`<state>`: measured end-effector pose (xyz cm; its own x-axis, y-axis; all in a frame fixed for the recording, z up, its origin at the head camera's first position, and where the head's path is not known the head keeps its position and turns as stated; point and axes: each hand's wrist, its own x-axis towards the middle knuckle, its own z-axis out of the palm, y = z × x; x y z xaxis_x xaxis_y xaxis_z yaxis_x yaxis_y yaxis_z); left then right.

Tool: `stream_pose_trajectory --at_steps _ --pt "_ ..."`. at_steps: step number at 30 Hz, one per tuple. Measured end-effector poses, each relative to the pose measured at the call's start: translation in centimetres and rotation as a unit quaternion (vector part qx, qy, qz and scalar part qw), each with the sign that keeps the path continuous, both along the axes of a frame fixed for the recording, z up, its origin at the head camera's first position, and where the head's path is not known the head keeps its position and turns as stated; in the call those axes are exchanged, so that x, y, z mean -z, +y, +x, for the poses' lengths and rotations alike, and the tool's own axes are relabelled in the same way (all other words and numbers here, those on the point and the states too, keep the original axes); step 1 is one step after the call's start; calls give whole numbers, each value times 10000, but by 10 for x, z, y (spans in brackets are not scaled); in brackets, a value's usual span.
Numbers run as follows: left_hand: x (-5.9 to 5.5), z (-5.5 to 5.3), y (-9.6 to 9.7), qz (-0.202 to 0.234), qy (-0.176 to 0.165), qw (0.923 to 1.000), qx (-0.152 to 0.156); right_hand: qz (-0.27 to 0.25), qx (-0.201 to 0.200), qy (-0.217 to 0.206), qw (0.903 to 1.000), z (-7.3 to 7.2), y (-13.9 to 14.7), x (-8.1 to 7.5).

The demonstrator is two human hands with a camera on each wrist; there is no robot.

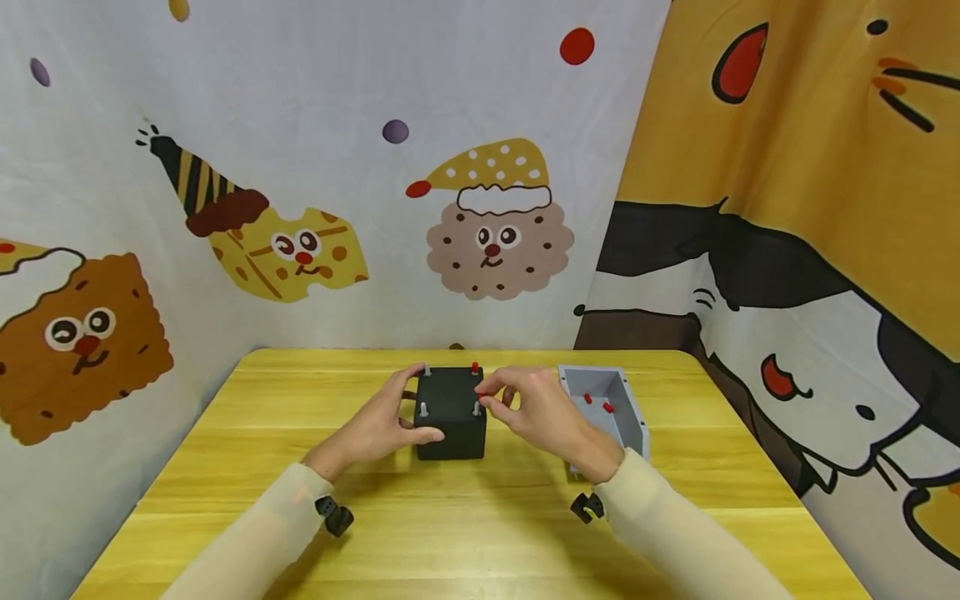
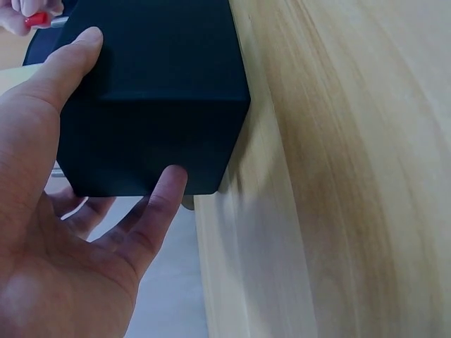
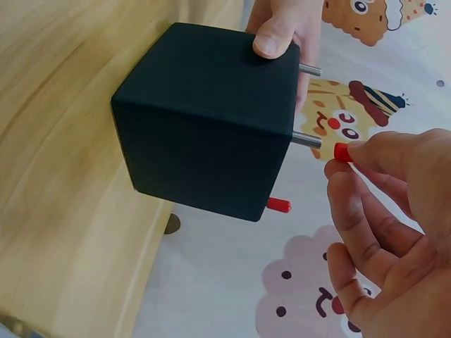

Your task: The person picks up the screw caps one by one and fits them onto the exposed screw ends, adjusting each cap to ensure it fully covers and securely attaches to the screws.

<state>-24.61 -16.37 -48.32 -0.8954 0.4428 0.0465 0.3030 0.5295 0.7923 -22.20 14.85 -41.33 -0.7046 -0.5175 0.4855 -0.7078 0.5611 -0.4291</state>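
A black box [image 1: 450, 439] stands on the table, with metal pegs rising from the corners of its top. My left hand [image 1: 375, 427] holds the box at its left side, thumb on the near face and fingers spread round the side. Between thumb and forefinger, my right hand [image 1: 538, 417] pinches a small red cap [image 3: 342, 152]. In the right wrist view this cap is just off the tip of the near right metal peg [image 3: 306, 139], in line with it. A second red cap [image 3: 279, 205] sits on the far right peg.
To the right of the box is a grey open bin [image 1: 628, 400], partly behind my right forearm. Loose red caps [image 1: 608, 407] lie in it. The wooden table [image 1: 480, 533] ends at a printed curtain [image 1: 337, 100] behind.
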Motion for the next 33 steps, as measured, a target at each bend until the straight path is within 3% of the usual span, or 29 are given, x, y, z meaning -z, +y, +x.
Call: stream_pose_trajectory --at_steps 17,33 --pt "1 1 1 -55 -8 10000 -24 80 34 46 10000 0 -6 7" --pt "1 1 0 -36 -11 10000 41 217 150 -214 9994 0 -8 14"
